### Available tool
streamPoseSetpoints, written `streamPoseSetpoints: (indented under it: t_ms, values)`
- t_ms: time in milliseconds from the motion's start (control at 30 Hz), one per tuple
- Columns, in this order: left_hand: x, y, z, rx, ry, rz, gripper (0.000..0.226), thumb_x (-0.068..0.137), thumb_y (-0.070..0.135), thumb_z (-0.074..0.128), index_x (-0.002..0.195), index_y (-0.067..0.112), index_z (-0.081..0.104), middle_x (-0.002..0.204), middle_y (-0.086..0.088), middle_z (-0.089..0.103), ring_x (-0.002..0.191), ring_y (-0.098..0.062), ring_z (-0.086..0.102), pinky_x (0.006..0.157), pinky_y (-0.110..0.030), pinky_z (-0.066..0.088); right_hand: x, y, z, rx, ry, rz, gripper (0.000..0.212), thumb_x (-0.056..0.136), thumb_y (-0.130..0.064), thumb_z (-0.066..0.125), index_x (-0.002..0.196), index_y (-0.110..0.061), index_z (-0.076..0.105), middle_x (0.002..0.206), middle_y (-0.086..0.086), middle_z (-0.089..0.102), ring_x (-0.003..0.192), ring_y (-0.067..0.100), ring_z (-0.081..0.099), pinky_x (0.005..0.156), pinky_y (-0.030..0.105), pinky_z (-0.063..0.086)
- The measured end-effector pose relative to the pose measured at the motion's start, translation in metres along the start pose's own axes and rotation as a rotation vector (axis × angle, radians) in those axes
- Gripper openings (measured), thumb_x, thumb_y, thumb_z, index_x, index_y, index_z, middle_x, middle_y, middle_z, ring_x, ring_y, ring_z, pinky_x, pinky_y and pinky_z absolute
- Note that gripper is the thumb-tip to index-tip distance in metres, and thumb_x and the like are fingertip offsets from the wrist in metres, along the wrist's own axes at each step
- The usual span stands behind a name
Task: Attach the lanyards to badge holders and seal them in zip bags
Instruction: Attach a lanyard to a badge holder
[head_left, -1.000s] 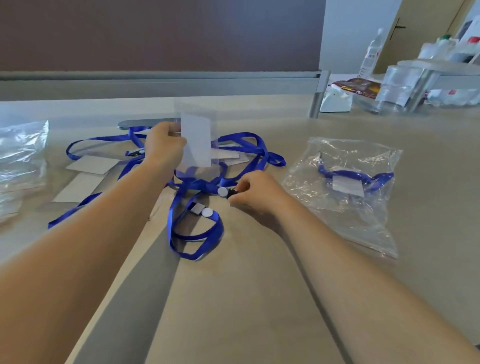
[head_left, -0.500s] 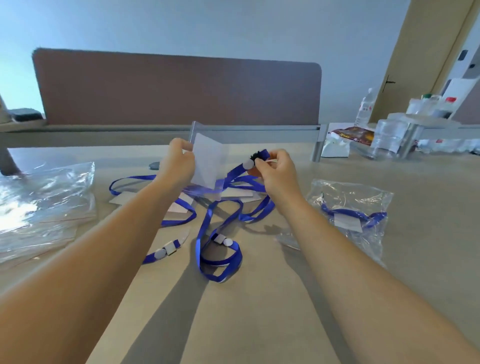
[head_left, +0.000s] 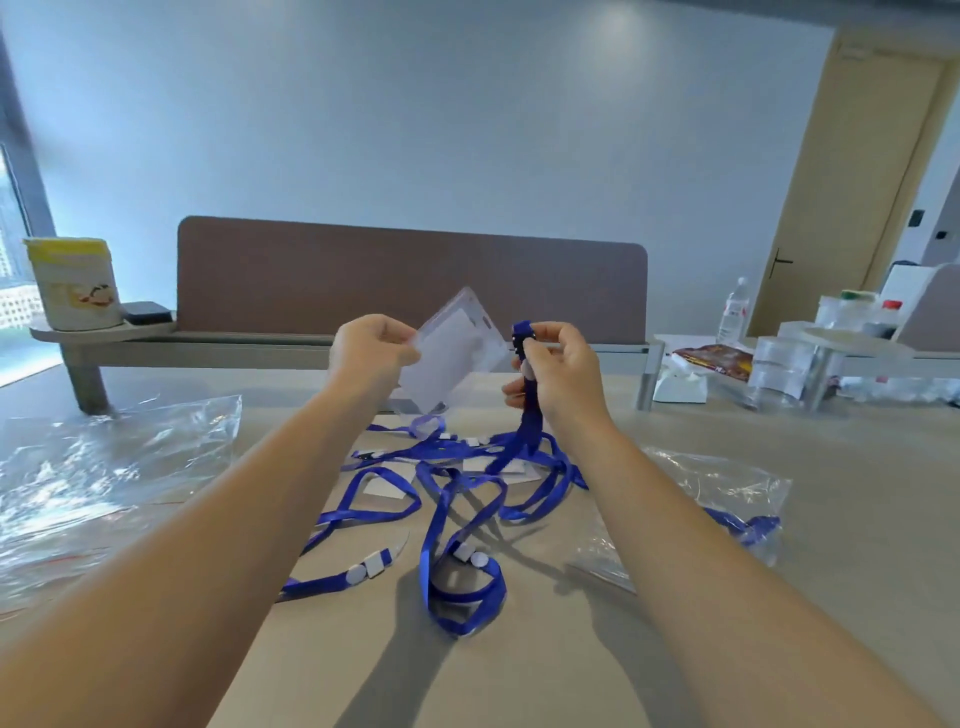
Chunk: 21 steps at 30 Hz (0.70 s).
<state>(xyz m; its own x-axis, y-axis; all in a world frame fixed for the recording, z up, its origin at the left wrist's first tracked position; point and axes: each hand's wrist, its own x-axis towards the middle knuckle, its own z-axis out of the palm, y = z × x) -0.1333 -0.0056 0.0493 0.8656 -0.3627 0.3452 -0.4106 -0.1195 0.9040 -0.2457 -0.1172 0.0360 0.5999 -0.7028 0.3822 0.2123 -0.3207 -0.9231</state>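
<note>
Two hands are raised above the tangled lanyard pile (head_left: 447, 488) on the table (head_left: 571, 649), each clamped on one part of the assembly. The left hand (head_left: 371, 356) pinches the clear badge holder (head_left: 457, 353) by its left edge, fingers curled round it; a white card insert sits inside. The holder is tilted, its long axis running from lower left to upper right, and its slotted top edge points up and toward the right hand. The right hand (head_left: 558, 361) pinches the black clip (head_left: 519, 343) at the end of one blue lanyard strap (head_left: 530, 431), which hangs straight down from the fingers into the pile.

Critical relation: the clip lies just beside the holder's upper right corner, slightly apart from it, with no contact visible. The right hand is the nearer hand to the slot. Judged step: feeding the clip through the slot. This calls for a short leftward move of the clip, or a small rotation of the holder toward it.

Right of the pile lies a zip bag (head_left: 727, 499) already holding a blue lanyard. Left of the pile lie empty zip bags (head_left: 104, 478). Loose card inserts rest among the straps. Sealing of the present set is not yet begun.
</note>
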Motion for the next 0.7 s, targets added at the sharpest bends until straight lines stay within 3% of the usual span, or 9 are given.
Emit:
streamPoseSetpoints:
  t_ms: [67, 133, 233, 333, 400, 533, 633, 700]
  values:
    - [-0.004, -0.002, -0.003, -0.042, 0.007, -0.003, 0.01, 0.083, 0.001, 0.06, 0.089, 0.009, 0.063, 0.092, -0.006, 0.058, 0.088, -0.02, 0.052, 0.07, -0.03, 0.046, -0.003, 0.001, 0.004, -0.046, -0.041, -0.022, 0.022, 0.095, -0.009, 0.043, 0.112, -0.01, 0.055, 0.071, -0.001, 0.055, 0.04, 0.004, 0.046, 0.039, 0.013, 0.041]
    - [-0.008, -0.005, -0.002, -0.059, -0.036, -0.023, 0.015, 0.085, 0.002, 0.057, 0.097, 0.006, 0.065, 0.096, -0.006, 0.057, 0.093, -0.021, 0.052, 0.072, -0.028, 0.048, -0.005, 0.003, 0.009, -0.096, -0.091, -0.012, 0.029, 0.095, -0.004, 0.04, 0.119, -0.009, 0.057, 0.072, -0.003, 0.056, 0.046, 0.007, 0.042, 0.041, 0.011, 0.038]
    - [-0.012, -0.008, 0.004, -0.074, -0.153, -0.112, 0.03, 0.089, -0.005, 0.046, 0.115, 0.003, 0.059, 0.105, -0.008, 0.054, 0.101, -0.024, 0.051, 0.088, -0.035, 0.048, -0.01, 0.004, 0.016, -0.17, -0.17, 0.01, 0.034, 0.094, 0.0, 0.039, 0.123, -0.007, 0.055, 0.078, -0.001, 0.057, 0.054, 0.007, 0.047, 0.05, 0.011, 0.044]
    - [-0.017, -0.011, 0.009, -0.16, -0.257, -0.203, 0.043, 0.086, -0.014, 0.043, 0.127, -0.002, 0.05, 0.123, -0.013, 0.053, 0.1, -0.02, 0.048, 0.084, -0.028, 0.045, -0.014, 0.006, 0.021, -0.166, -0.172, 0.038, 0.028, 0.093, -0.003, 0.045, 0.118, 0.001, 0.056, 0.087, 0.008, 0.06, 0.048, 0.006, 0.056, 0.052, 0.011, 0.049]
    - [-0.019, -0.014, 0.009, -0.291, -0.289, -0.268, 0.039, 0.086, -0.013, 0.045, 0.124, -0.005, 0.052, 0.126, -0.016, 0.052, 0.101, -0.022, 0.05, 0.084, -0.028, 0.045, -0.016, 0.008, 0.023, -0.127, -0.138, 0.076, 0.023, 0.091, -0.005, 0.049, 0.112, 0.002, 0.059, 0.083, 0.008, 0.061, 0.042, 0.003, 0.058, 0.048, 0.008, 0.049]
    - [-0.022, -0.017, 0.009, -0.424, -0.309, -0.339, 0.03, 0.091, 0.006, 0.05, 0.12, -0.001, 0.055, 0.128, -0.017, 0.053, 0.113, -0.027, 0.052, 0.086, -0.029, 0.048, -0.016, 0.013, 0.027, -0.113, -0.086, 0.124, 0.019, 0.09, -0.007, 0.052, 0.106, -0.003, 0.062, 0.075, 0.0, 0.061, 0.054, 0.008, 0.059, 0.052, 0.011, 0.05]
    - [-0.025, -0.019, 0.01, -0.487, -0.343, -0.342, 0.03, 0.094, 0.012, 0.045, 0.121, 0.004, 0.052, 0.119, -0.01, 0.054, 0.11, -0.022, 0.051, 0.094, -0.033, 0.046, -0.016, 0.015, 0.03, -0.107, -0.085, 0.128, 0.012, 0.09, -0.008, 0.053, 0.098, -0.005, 0.061, 0.079, 0.004, 0.061, 0.056, 0.009, 0.059, 0.056, 0.014, 0.051]
    - [-0.027, -0.018, 0.011, -0.524, -0.38, -0.353, 0.018, 0.095, 0.019, 0.043, 0.108, 0.013, 0.054, 0.111, -0.011, 0.056, 0.101, -0.025, 0.058, 0.089, -0.038, 0.048, -0.016, 0.015, 0.032, -0.112, -0.098, 0.121, 0.009, 0.09, -0.008, 0.052, 0.095, -0.005, 0.06, 0.078, 0.004, 0.061, 0.056, 0.01, 0.06, 0.057, 0.016, 0.053]
